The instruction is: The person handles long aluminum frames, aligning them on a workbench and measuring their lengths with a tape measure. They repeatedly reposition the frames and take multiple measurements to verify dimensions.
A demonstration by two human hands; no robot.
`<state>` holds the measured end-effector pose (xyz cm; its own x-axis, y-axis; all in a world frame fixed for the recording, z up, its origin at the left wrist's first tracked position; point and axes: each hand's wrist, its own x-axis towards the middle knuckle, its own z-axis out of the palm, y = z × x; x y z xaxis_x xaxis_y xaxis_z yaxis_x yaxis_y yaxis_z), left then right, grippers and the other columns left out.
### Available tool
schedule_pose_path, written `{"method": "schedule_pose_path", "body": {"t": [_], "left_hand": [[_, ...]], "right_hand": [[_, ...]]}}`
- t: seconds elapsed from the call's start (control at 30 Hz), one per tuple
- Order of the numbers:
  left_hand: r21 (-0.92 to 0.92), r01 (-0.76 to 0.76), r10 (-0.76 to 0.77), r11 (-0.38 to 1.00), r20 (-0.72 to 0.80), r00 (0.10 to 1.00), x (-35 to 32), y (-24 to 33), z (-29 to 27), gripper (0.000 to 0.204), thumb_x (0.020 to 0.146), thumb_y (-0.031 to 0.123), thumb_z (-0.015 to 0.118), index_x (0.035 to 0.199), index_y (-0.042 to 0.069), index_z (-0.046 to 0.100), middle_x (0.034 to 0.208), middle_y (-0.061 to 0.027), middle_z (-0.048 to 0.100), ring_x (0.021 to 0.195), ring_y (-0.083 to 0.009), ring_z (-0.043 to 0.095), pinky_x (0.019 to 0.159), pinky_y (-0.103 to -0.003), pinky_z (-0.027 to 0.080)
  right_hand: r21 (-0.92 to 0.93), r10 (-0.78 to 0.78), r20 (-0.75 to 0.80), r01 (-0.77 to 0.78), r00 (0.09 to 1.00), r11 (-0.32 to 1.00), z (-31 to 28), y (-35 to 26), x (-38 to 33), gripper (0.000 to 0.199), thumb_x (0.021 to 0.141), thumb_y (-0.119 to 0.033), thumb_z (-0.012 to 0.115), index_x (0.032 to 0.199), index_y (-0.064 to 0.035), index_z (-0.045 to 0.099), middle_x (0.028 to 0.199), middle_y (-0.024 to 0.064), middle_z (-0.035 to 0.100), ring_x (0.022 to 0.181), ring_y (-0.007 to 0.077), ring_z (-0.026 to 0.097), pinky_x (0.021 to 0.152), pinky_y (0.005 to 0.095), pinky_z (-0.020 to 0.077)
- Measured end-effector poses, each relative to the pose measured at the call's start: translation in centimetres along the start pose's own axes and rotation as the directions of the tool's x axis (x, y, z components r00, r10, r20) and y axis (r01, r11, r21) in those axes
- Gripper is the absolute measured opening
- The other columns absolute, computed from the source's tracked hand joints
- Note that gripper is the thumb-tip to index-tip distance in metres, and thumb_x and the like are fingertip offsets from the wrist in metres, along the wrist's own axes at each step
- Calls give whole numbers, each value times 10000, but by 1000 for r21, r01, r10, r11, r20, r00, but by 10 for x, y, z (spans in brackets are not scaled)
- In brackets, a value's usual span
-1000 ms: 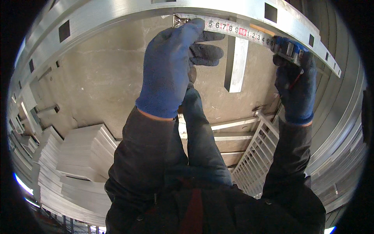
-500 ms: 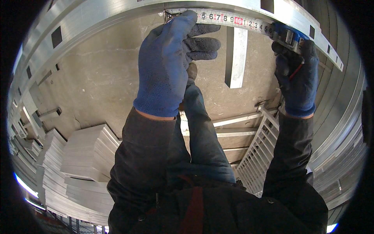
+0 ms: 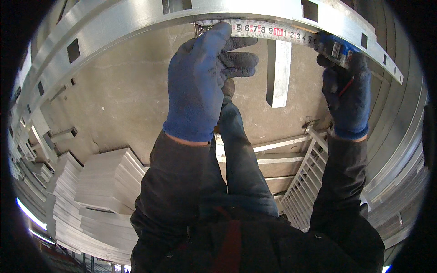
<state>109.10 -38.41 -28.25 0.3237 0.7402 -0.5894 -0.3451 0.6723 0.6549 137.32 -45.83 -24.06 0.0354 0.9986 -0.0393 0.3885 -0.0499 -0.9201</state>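
Observation:
A tape measure's blade (image 3: 261,30) is pulled out along the near edge of a silvery metal bar (image 3: 255,10) with square cut-outs. My left hand (image 3: 193,91), in a blue glove with dark fingertips, pinches the blade close to its metal end hook (image 3: 200,30). Its other fingers stretch out to the right. Gripped in my gloved right hand (image 3: 348,100) is the blue tape measure case (image 3: 334,48), beside the bar at the far right. A thin red stick (image 3: 347,86), perhaps a pencil, shows between that hand's fingers.
Below the bar, a short metal tube (image 3: 278,75) juts toward me over the concrete floor (image 3: 123,100). A white ladder-like frame (image 3: 305,177) lies at lower right. Stacked pale profiles (image 3: 109,179) stand at lower left, and long metal lengths (image 3: 400,136) line the right side.
The whole view has shifted, so bar, tape and hands sit slightly lower in the picture. Both hands keep their hold, and the tape's drawn-out length looks the same.

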Motion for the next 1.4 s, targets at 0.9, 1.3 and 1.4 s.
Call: {"method": "schedule_pose_path", "body": {"t": [0.9,1.3,1.4], "left_hand": [[-613,-43,-53,789,-138,989,-8,-45,-24,226,1076,392,586,1116,176,640,1196,-58,694,640,-127,520,751,-363,543],[-706,-62,109,706,22,994,-1,-33,-10,532,1131,392,420,1581,114,482,1644,-45,490,559,-58,437,634,-272,460],[-739,-60,132,671,39,991,-1,-32,-9,528,1134,388,411,1578,113,487,1652,-54,481,561,-50,444,627,-259,447]], "right_hand": [[-750,-288,406,497,867,436,31,-107,100,635,810,-329,890,1304,-15,644,1121,168,729,984,313,738,885,421,604],[-822,87,528,482,845,305,82,-120,142,348,814,-338,877,974,-110,667,761,67,713,684,271,730,679,368,580],[-820,74,522,477,850,316,83,-121,143,342,814,-344,883,935,-117,658,742,63,701,654,259,718,656,360,567]]}}
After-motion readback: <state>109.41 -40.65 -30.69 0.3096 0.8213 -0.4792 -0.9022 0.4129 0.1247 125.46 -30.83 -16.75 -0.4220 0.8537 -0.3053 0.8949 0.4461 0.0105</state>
